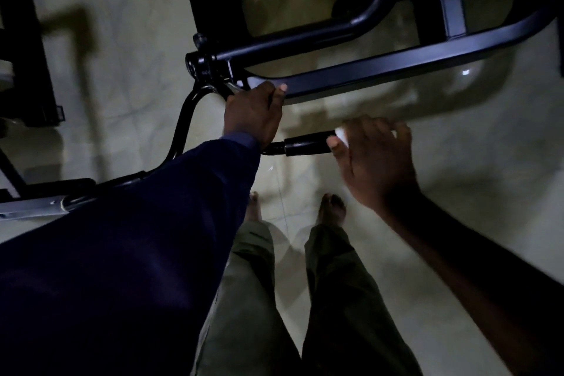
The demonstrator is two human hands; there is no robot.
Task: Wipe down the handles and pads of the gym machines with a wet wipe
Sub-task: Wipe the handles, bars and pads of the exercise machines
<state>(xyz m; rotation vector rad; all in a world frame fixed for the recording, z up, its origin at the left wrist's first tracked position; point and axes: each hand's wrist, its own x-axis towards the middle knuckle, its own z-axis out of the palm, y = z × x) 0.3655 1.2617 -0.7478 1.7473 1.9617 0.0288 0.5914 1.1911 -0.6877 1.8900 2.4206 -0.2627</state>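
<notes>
left hand (253,113), arm outstretched, grips frame bar (366,70) | right hand (375,162) clasps wipe (341,135) round handle (306,142)

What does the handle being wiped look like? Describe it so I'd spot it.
Find the dark frame rail crossing the picture. Below it, a short black padded handle sticks out sideways. Unlike the bare tubes nearby, the right hand wraps it with a white wipe.
</notes>
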